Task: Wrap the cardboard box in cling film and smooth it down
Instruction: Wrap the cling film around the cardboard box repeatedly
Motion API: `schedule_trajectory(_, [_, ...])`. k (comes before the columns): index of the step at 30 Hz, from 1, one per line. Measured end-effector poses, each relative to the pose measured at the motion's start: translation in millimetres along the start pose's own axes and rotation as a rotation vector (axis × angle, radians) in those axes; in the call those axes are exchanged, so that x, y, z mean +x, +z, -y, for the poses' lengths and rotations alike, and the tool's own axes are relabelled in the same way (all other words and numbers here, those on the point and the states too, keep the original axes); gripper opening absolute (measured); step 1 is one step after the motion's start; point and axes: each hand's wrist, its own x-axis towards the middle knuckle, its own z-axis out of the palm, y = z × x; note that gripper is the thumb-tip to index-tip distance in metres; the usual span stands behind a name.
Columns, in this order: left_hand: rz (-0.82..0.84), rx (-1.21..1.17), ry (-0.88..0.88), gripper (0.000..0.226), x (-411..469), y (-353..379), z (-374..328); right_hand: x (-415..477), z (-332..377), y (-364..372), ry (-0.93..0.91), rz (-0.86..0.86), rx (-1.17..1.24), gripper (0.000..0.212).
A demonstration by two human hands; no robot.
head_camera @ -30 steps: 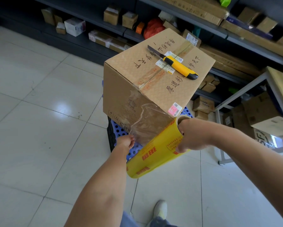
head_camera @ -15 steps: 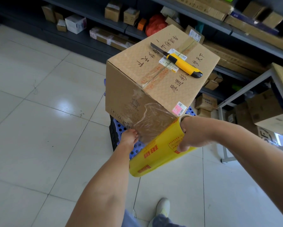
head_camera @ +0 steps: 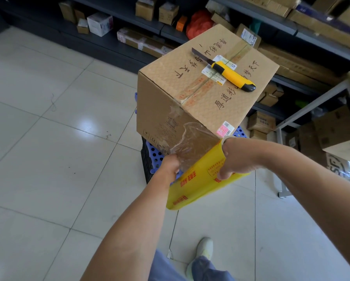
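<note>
**Q:** What are your 2 hands doing?

**A:** My right hand [head_camera: 234,157] is gripping the upper end of a yellow roll [head_camera: 194,185], with the fingers curled round it. My left hand [head_camera: 170,167] is pinching the loose cling film [head_camera: 192,142] stretching from that roll.

**Q:** Where is the cardboard box [head_camera: 190,102]?

**A:** It is sitting just beyond and above both hands, on a blue perforated stool [head_camera: 155,157]. The film is lying against its near face, between my hands. 1 yellow utility knife [head_camera: 230,75] is lying on its top, well beyond my right hand.
</note>
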Motion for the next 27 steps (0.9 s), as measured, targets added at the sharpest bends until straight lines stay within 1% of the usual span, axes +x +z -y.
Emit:
schedule_trajectory(1, [-0.011,0.021,-0.016,0.032,-0.9,-0.4,-1.5,-0.3,-0.2,-0.5,-0.004,0.002,-0.002,0.038])
schedule_trajectory(2, [-0.019,0.097,0.034,0.030,-0.6,-1.0,0.3,-0.3,-0.4,-0.9,-0.006,0.003,-0.003,0.037])
schedule_trajectory(4, [0.013,0.072,0.081,0.047,5.1,-1.2,-1.0,0.0,-1.0,-0.5,-0.010,0.004,-0.001,0.033])
schedule_trajectory(5, [-0.004,0.074,0.098,0.051,2.1,-3.9,-3.2,0.6,-1.3,0.2,-0.010,0.004,-0.003,0.033])
schedule_trajectory(8, [0.046,0.063,0.071,0.043,-7.0,-14.5,-6.1,2.4,-3.0,3.3,-0.012,-0.016,-0.007,0.036])
schedule_trajectory(10, [0.017,0.114,0.081,0.039,-13.8,-18.9,-9.8,3.7,-4.0,3.4,-0.006,-0.020,-0.012,0.038])
schedule_trajectory(12, [0.029,0.139,0.167,0.035,-27.0,-15.9,-16.1,4.4,-4.1,2.6,0.003,-0.010,-0.026,0.037])
schedule_trajectory(15, [0.087,0.136,0.352,0.028,-54.0,-2.0,-35.2,3.0,-5.4,2.2,0.005,0.006,-0.042,0.036])
schedule_trajectory(17, [0.103,0.127,0.460,0.029,-73.6,5.1,-51.4,1.0,-7.3,2.3,-0.004,0.009,-0.055,0.035])
schedule_trajectory(18, [0.086,0.096,0.502,0.030,-80.3,5.7,-57.8,-0.3,-8.5,2.4,-0.011,0.011,-0.057,0.036])
schedule_trajectory(20, [0.003,0.027,0.527,0.032,-84.3,-0.7,-62.2,-1.8,-11.1,2.4,-0.035,0.008,-0.045,0.036])
schedule_trajectory(22, [-0.099,0.078,0.459,0.027,-77.7,-11.9,-48.2,-2.1,-13.9,2.2,-0.058,0.002,-0.037,0.044])
schedule_trajectory(23, [-0.122,0.136,0.384,0.024,-71.7,-16.0,-35.3,-1.6,-15.9,2.4,-0.070,-0.002,-0.046,0.048])
schedule_trajectory(24, [-0.129,0.219,0.297,0.019,-66.6,-17.7,-20.2,-0.7,-18.1,2.7,-0.081,-0.011,-0.058,0.049])
schedule_trajectory(25, [-0.133,0.318,0.216,0.017,-61.7,-18.5,-5.0,0.1,-20.6,3.2,-0.091,-0.020,-0.068,0.046])
schedule_trajectory(27, [-0.155,0.461,0.088,0.026,-53.0,-18.3,25.8,-0.3,-25.2,3.7,-0.103,-0.026,-0.077,0.035])
